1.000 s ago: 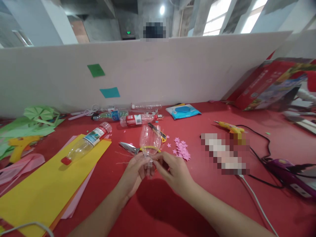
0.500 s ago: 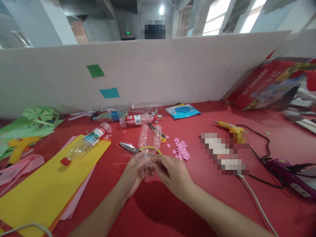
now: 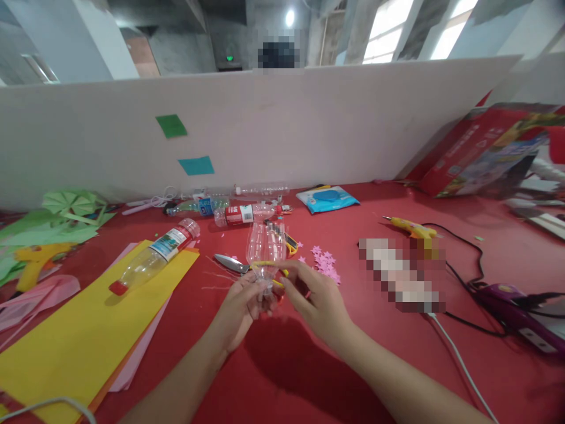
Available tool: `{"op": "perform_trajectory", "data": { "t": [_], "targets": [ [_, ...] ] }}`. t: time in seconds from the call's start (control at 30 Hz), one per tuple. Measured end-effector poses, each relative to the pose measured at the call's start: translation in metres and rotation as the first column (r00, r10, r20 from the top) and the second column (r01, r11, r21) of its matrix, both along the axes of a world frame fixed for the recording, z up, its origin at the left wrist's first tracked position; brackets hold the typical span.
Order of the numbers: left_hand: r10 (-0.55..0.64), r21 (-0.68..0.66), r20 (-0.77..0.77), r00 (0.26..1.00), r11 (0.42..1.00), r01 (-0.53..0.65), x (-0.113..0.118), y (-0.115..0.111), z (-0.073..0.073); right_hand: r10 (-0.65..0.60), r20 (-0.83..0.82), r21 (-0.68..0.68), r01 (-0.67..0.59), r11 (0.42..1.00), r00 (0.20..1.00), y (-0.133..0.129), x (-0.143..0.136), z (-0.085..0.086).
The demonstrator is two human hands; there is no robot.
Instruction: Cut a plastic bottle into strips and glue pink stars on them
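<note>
My left hand (image 3: 247, 297) is closed round the narrow neck end of a clear cut plastic bottle (image 3: 267, 244); its wide part points away from me. My right hand (image 3: 315, 300) is at the bottle's right side, thumb and index finger apart. Its index fingertip reaches over the clear plastic near the neck; whether it touches cannot be made out. Behind the bottle lie yellow-handled scissors (image 3: 232, 263), partly hidden by it and my hands. A second black and yellow tool (image 3: 290, 242) is partly covered by the clear plastic. Pink paper stars (image 3: 324, 263) lie to the right.
Several plastic bottles lie at the back, one with a red label (image 3: 241, 214). Another bottle (image 3: 154, 256) rests on yellow paper (image 3: 97, 318). Wet wipes (image 3: 327, 200) sit behind; a yellow glue gun (image 3: 408, 227) and purple power strip (image 3: 516, 318) are right. A white partition (image 3: 282, 129) stands behind.
My right hand has let go of the bottle's neck end and moved slightly right, its index finger now stretched over the plastic. My left hand stays on the neck.
</note>
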State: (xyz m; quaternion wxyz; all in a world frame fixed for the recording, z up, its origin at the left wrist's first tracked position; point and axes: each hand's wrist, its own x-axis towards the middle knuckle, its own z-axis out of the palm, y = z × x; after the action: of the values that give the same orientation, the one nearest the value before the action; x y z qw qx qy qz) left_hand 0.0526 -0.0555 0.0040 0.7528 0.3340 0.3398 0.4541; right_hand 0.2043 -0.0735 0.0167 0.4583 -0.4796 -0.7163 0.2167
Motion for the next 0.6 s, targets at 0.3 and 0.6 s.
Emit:
{"op": "perform_trajectory", "data": {
  "t": [0.3,0.6],
  "targets": [
    [-0.018,0.102,-0.127,0.992,0.994,0.031,0.0015,0.0023,-0.0066,0.032,-0.242,-0.235,-0.090,0.968,0.970,-0.0001,-0.0042,0.0036],
    [-0.064,0.068,-0.100,0.993,0.995,0.071,0.0011,0.0013,-0.0060,0.048,-0.039,-0.104,-0.052,0.993,0.998,0.0010,-0.0020,-0.0039]
  ]
}}
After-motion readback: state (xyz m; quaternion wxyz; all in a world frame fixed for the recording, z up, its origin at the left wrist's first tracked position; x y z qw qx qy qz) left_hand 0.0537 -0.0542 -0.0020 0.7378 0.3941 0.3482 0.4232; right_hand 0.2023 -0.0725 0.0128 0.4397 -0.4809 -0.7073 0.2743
